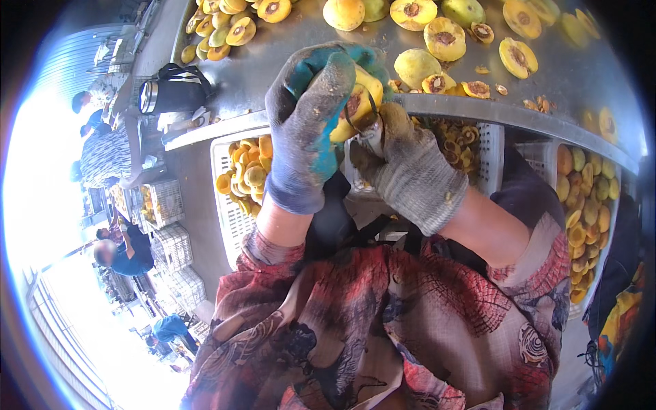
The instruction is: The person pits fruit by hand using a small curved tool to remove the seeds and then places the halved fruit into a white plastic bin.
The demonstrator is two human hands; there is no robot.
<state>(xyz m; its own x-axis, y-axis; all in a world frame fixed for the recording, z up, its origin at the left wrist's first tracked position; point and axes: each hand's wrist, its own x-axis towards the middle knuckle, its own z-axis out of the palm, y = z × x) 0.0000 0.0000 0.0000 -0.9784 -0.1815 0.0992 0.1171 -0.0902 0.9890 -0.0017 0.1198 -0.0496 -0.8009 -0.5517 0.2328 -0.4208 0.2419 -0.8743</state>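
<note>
Peach half is right up in front of me, yellow flesh w/ the reddish pit hollow showing; left hand in a grubby grey glove w/ blue-green palm is wrapped tight round it from the left, fingers closed over the top; right hand in a grey knit glove is fisted on a small metal pitting tool, its thin wire loop sitting in the pit area; both held just above the near edge of the steel table.

Progress, my guess: well into it but nowhere near done; halved and pitted peaches are spread across the far side of the table, loose pits and scraps near the edge, another heap of halves top left; below the table edge a white slotted crate on my left is maybe half full of yellow halves, a middle crate holds what looks like pits and trimmings, and a crate on the right is packed w/ halves; a few whole-looking fruit still on the table, so more left imo.

Packages/signs: no labels or signs I can make out; a black bag w/ a steel flask sits at the table's left end; stacked white crates further off left, near other ppl working.
</note>
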